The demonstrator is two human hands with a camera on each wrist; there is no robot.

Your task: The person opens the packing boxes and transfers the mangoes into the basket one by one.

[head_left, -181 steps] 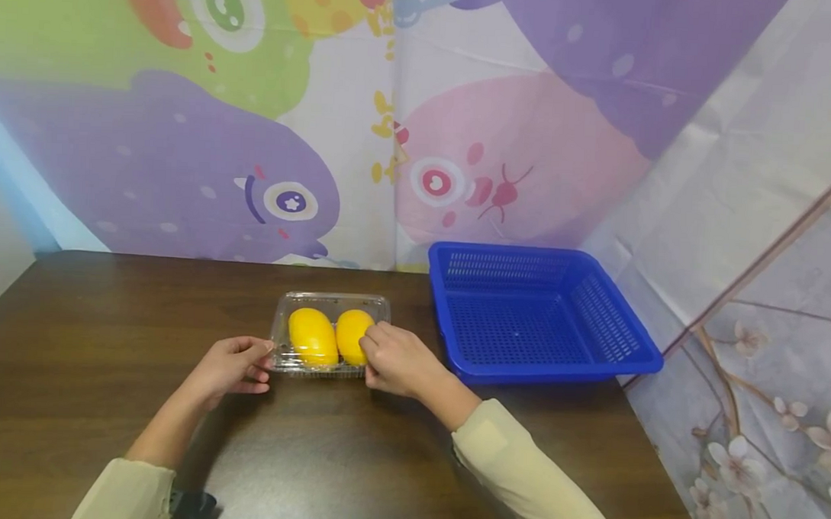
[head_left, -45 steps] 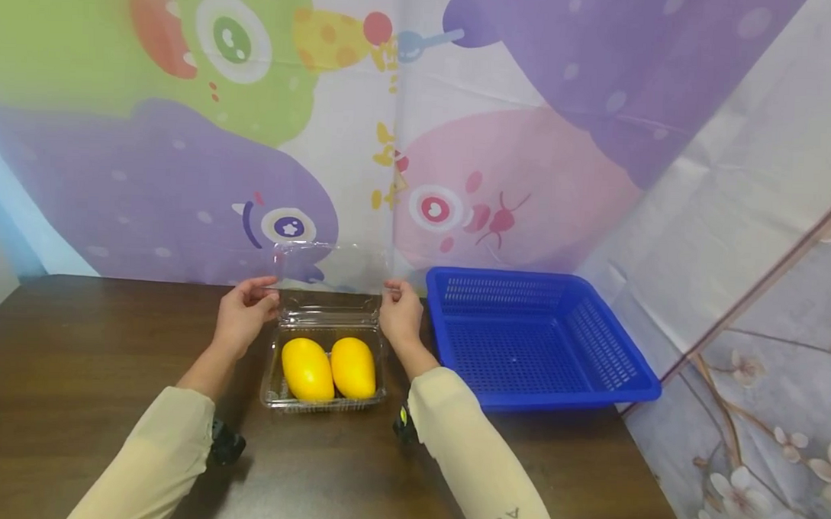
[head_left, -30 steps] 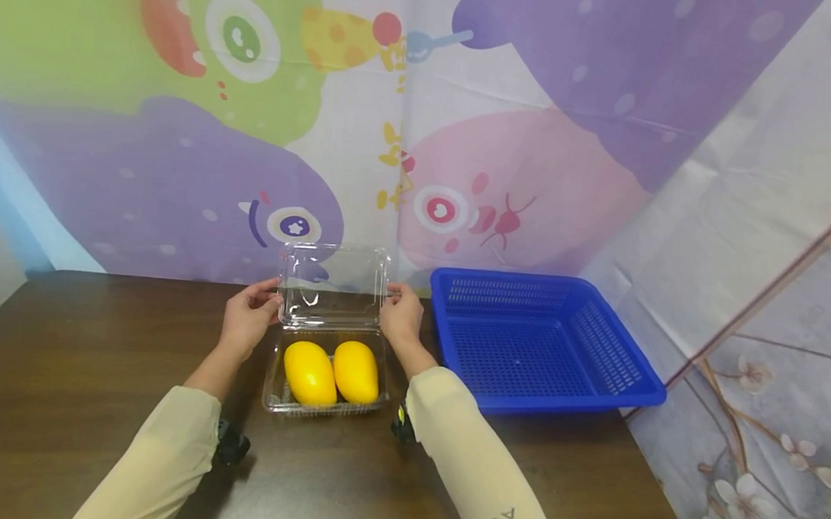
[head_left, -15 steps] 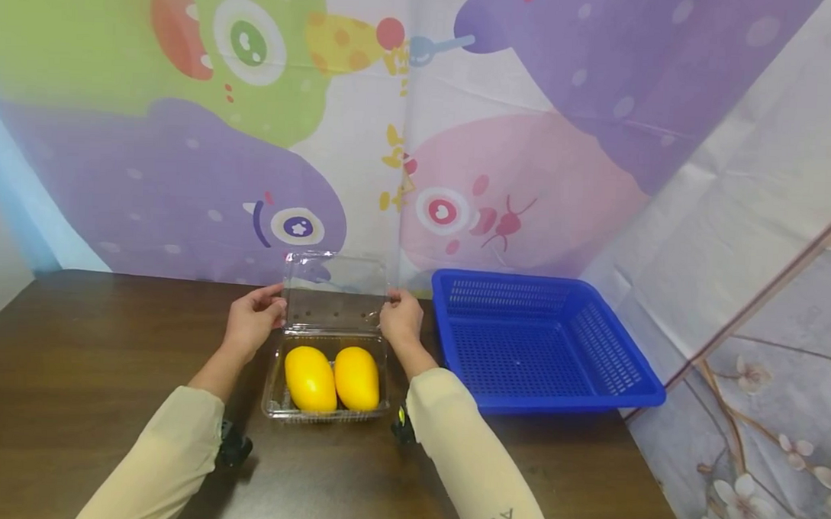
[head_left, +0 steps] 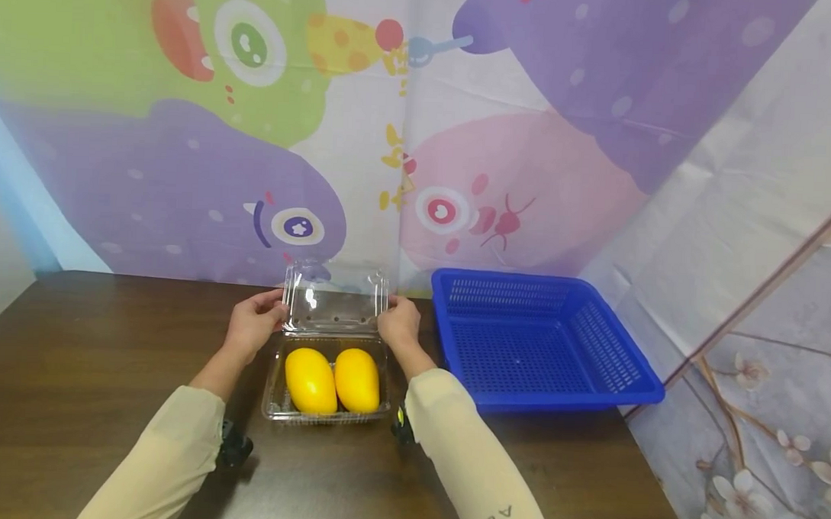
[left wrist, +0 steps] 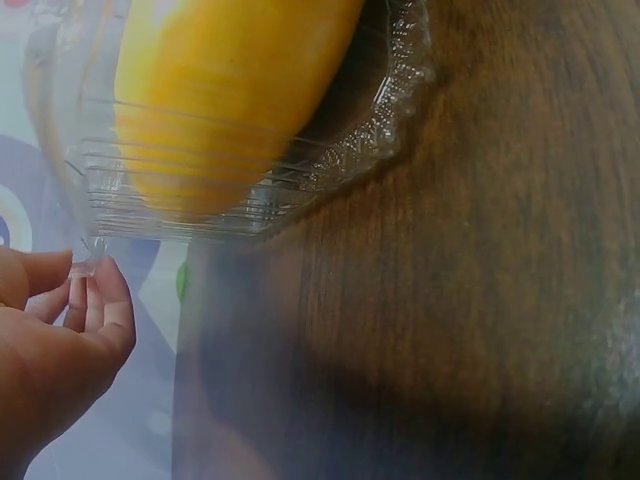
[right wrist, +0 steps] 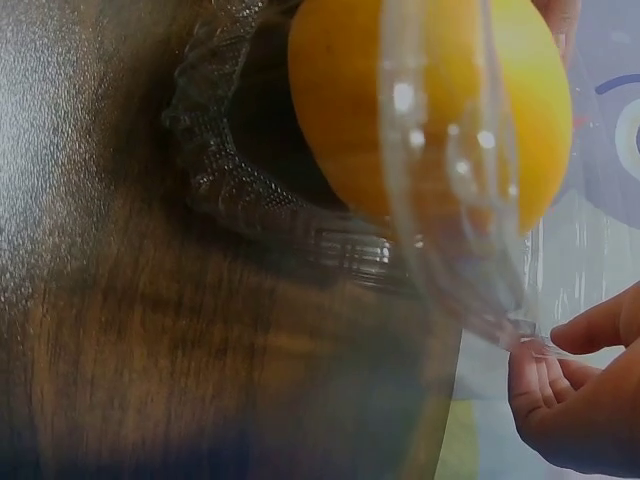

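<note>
Two yellow mangoes lie side by side in the base of a clear plastic clamshell box on the table. Its hinged lid stands raised at the far side of the base. My left hand pinches the lid's left edge between thumb and fingers; the left wrist view shows the hand at a clear corner. On the opposite edge, my right hand pinches the lid, and the right wrist view shows that grip at the rim. Neither hand touches a mango.
To the right of the box stands a blue plastic basket with slotted walls and nothing in it. The brown wooden table ends at a cartoon-print cloth behind; a floral panel borders the right.
Six seconds ago the lid lay closed over the mangoes; it has since been swung up by both hands. Over the last second, the hands and the lid's upper edge have sunk slightly.
</note>
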